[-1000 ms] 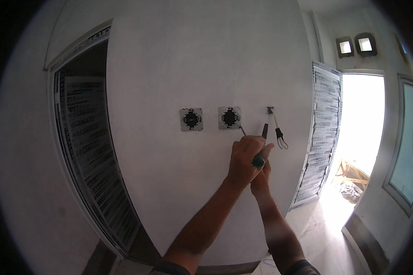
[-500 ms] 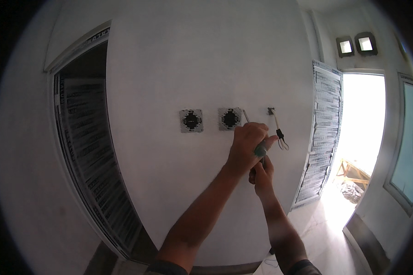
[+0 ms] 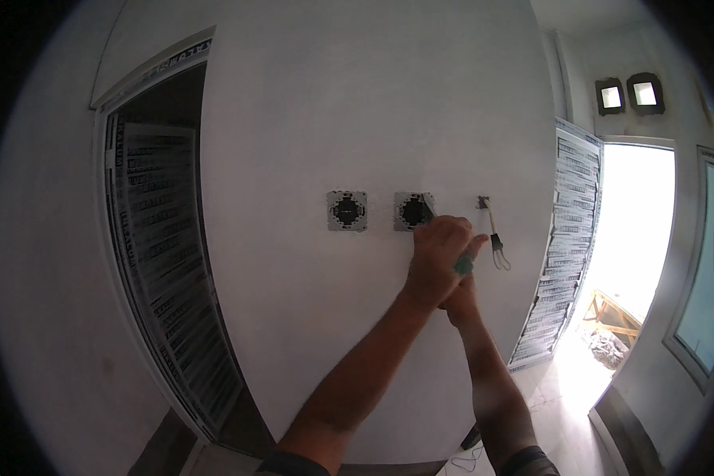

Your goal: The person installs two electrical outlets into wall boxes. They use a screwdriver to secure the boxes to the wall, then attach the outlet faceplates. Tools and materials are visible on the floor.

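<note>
My left hand point(image 3: 434, 258) is closed round a screwdriver with a green handle point(image 3: 463, 264), its shaft pointing up and to the left. The tip lies in front of the upper right part of the right-hand square wall mounting frame point(image 3: 412, 212); whether it touches cannot be told. My right hand point(image 3: 462, 298) is just below and partly behind the left, fingers curled; what it holds is hidden. A matching mounting frame point(image 3: 347, 212) is on the white wall to the left. Right of my hands, a pale cable point(image 3: 491, 217) hangs from a small wall hole, with a black piece and a wire loop at its end.
A doorway with a film-covered door point(image 3: 163, 238) is at the left. To the right stand another film-covered door point(image 3: 571, 214), a bright opening point(image 3: 636, 230) and a window point(image 3: 702, 278). A wooden trestle point(image 3: 611, 316) is outside. A thin wire point(image 3: 468, 462) lies on the floor.
The view has shifted slightly, moving the scene rightward in it. The screwdriver tip has moved from beside the right mounting frame to over its corner. My right hand has come closer to the left.
</note>
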`<state>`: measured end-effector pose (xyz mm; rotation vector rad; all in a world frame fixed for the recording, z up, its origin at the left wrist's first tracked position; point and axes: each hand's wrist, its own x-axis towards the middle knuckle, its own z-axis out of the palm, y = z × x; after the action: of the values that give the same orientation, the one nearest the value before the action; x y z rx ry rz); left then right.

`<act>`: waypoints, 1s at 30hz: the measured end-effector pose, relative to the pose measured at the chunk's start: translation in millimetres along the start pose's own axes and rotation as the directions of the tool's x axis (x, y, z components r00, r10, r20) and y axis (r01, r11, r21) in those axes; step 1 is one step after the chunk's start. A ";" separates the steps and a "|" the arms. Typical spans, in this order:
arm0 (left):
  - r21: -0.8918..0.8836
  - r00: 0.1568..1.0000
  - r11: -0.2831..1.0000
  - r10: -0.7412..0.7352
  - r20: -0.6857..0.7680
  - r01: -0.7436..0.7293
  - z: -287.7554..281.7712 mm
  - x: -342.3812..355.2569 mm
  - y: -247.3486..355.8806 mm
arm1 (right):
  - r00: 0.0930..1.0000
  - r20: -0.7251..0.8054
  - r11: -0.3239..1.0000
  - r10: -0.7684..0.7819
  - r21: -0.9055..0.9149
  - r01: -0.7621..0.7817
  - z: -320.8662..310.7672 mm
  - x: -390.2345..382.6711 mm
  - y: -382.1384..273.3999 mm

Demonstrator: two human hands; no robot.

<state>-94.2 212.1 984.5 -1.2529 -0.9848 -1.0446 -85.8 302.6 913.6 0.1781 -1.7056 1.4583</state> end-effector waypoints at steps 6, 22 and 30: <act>0.024 0.999 1.000 -0.018 0.036 0.017 -28.5 -5.5 -2.0 | 0.984 0.085 0.890 0.155 0.421 -0.176 14.1 -21.2 -10.1; -0.394 0.868 0.835 -0.472 -0.154 0.384 -97.7 -34.4 -14.9 | 0.959 0.146 0.968 0.245 0.022 -0.250 12.0 -84.6 17.9; -0.247 0.916 0.893 -0.399 -0.045 0.377 -89.5 -40.4 -6.1 | 0.975 0.209 0.983 -0.076 -0.147 0.108 56.5 -65.8 17.0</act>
<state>-109.2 125.4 940.6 -1.2062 -1.0880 -1.5581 -83.9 232.4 859.9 0.3257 -1.9424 1.2660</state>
